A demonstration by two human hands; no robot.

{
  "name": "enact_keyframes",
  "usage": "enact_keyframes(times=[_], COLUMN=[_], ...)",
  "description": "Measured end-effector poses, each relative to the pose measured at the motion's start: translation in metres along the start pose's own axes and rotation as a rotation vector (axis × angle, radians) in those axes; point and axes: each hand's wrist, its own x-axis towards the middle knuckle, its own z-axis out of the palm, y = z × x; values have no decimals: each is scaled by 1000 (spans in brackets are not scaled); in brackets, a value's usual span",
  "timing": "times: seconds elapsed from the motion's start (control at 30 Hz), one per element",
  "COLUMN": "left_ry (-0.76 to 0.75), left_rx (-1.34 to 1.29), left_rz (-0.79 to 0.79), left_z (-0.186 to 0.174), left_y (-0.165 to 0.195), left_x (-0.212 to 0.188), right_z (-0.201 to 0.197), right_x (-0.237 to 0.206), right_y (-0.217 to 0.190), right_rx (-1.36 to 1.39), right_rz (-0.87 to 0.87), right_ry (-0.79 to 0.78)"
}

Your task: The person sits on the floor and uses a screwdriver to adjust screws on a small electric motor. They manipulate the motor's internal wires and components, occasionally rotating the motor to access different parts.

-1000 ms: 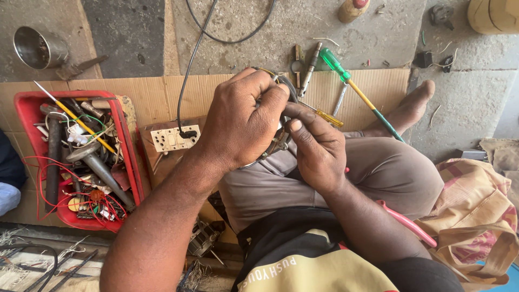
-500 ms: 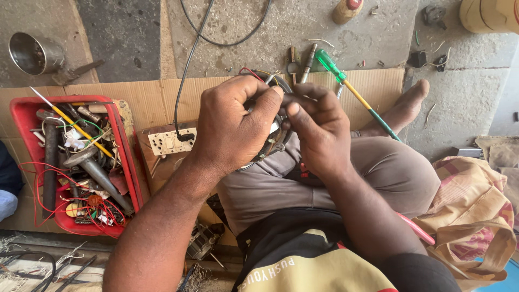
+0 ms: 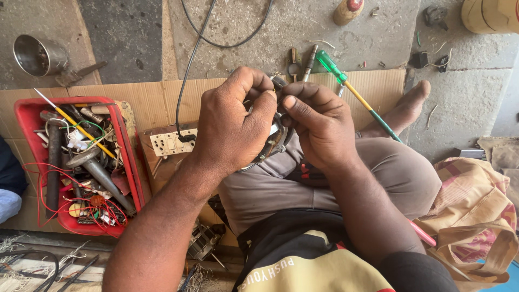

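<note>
Both hands meet over the lap: left hand (image 3: 235, 127) closed around a round metal part (image 3: 273, 141), right hand (image 3: 319, 127) pinching its upper edge.

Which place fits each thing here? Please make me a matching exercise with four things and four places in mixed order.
Things:
1. red tray
2. green-handled screwdriver
3. metal cup
4. switch board

Places:
A. on the concrete floor, top left
B. on the cardboard, beside the left hand, a black cable plugged in
C. beyond the right hand, tip toward the foot
D. far left, full of tools and red wires

Pairs: 1-D, 2-C, 3-A, 4-B
</note>
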Motion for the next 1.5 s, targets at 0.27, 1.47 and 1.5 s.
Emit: enact_keyframes(times=[0.27, 1.47, 1.5], left_ry=[-58, -60, -64], left_rx=[-5, 11, 11], left_rz=[-124, -59, -68], left_z=[-1, 3, 3], left_y=[0, -6, -7], left_x=[2, 3, 2], right_z=[1, -2, -1], right_x=[1, 3, 3], right_y=[-6, -11, -11], right_rx=[-54, -305, -275], right_rz=[16, -106, -110], right_ry=[-67, -134, -144])
